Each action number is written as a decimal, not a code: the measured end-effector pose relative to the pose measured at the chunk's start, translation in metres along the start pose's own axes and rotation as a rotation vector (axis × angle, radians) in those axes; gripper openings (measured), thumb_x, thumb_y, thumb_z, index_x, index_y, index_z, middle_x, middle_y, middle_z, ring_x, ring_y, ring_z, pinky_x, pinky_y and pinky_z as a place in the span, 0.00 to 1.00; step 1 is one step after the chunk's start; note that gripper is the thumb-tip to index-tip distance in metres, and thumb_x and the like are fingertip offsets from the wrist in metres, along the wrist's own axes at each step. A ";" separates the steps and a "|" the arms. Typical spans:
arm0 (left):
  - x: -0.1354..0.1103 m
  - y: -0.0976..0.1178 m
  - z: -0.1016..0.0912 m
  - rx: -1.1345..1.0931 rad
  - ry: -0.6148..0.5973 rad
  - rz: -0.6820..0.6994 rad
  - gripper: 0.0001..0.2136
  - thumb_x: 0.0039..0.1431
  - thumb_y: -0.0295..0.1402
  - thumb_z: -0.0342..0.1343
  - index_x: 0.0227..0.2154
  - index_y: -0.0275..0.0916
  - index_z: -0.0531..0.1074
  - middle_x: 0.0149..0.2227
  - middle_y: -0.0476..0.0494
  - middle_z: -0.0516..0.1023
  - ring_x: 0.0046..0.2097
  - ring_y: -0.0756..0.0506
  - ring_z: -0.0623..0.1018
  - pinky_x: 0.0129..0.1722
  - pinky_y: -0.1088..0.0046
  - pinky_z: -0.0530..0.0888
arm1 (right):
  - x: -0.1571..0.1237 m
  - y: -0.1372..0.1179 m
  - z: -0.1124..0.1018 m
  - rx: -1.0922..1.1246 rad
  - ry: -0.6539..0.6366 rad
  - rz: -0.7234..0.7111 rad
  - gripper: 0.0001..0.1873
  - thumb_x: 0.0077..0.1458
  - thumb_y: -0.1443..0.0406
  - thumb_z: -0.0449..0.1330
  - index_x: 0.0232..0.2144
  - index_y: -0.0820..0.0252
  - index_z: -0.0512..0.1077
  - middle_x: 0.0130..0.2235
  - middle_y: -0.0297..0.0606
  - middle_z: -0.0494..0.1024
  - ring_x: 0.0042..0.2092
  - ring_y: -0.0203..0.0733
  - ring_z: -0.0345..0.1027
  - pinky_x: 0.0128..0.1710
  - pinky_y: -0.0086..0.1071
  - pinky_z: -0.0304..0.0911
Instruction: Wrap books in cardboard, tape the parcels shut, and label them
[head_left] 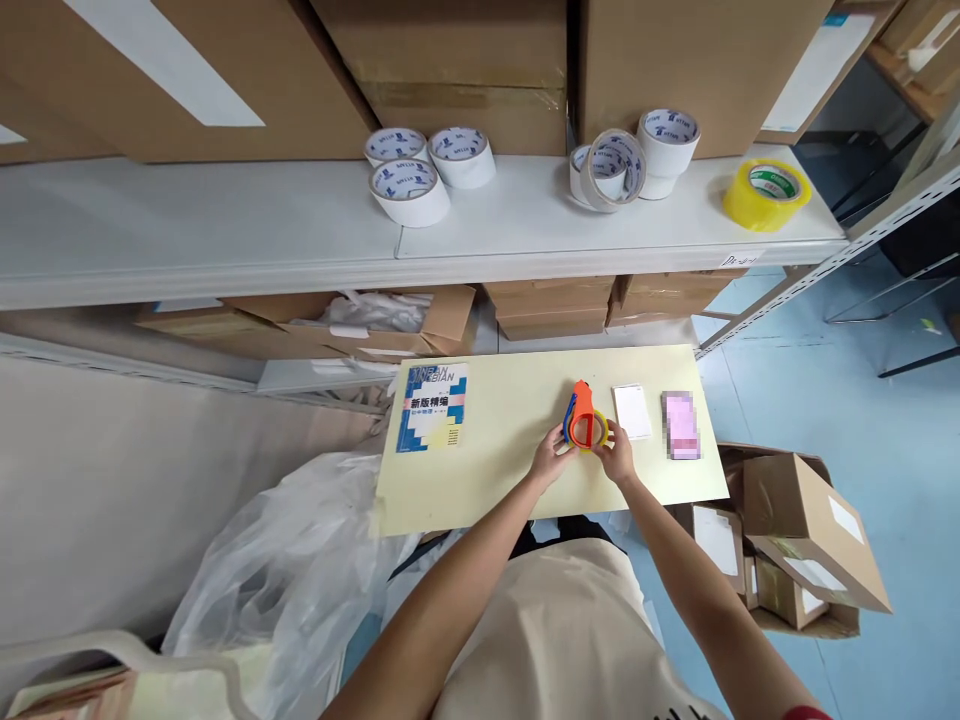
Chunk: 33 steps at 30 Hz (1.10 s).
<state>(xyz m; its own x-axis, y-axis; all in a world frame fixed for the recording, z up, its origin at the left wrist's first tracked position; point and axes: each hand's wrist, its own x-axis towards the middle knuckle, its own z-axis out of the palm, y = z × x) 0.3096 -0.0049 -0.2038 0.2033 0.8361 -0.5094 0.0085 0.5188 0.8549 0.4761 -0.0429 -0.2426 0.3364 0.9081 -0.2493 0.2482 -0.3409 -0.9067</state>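
An orange and blue tape dispenser (582,418) with a yellow tape roll lies on a pale yellow table (510,470). My left hand (551,460) grips its left side, fingers curled round it. My right hand (619,455) pinches the roll's right side. A blue and white book (433,407) lies at the table's left. To the right of the dispenser lie a white card (633,411) and a pink blurred item (681,425).
A white shelf (225,235) behind the table carries several white tape rolls (411,190) and a yellow roll (766,194), with cardboard boxes above and below. An open box (802,540) stands on the floor at right. Clear plastic bags (300,560) pile at left.
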 end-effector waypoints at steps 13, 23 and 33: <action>-0.004 -0.014 -0.008 -0.016 0.031 -0.188 0.44 0.46 0.30 0.69 0.65 0.44 0.55 0.69 0.31 0.53 0.66 0.33 0.63 0.61 0.55 0.67 | -0.007 0.014 0.002 -0.160 0.007 -0.154 0.39 0.55 0.58 0.59 0.65 0.59 0.52 0.63 0.57 0.60 0.63 0.58 0.59 0.50 0.55 0.69; -0.046 -0.024 -0.069 0.088 0.187 -0.111 0.29 0.52 0.36 0.65 0.57 0.41 0.66 0.63 0.31 0.66 0.63 0.35 0.69 0.59 0.56 0.70 | -0.030 -0.038 0.000 -0.282 0.034 -0.494 0.25 0.60 0.66 0.51 0.60 0.55 0.59 0.57 0.51 0.68 0.59 0.52 0.62 0.52 0.54 0.67; -0.121 -0.020 -0.152 0.117 0.367 -0.050 0.21 0.48 0.44 0.64 0.43 0.39 0.74 0.53 0.33 0.77 0.54 0.36 0.77 0.48 0.60 0.77 | -0.049 -0.072 0.060 -0.213 -0.131 -0.483 0.16 0.59 0.63 0.52 0.49 0.58 0.66 0.47 0.48 0.73 0.36 0.43 0.72 0.34 0.42 0.74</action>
<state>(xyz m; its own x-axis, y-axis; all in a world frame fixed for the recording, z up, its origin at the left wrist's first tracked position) 0.1364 -0.0893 -0.1746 -0.1636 0.8297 -0.5337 0.1254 0.5541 0.8230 0.3877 -0.0483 -0.1857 0.0255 0.9917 0.1261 0.5295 0.0936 -0.8431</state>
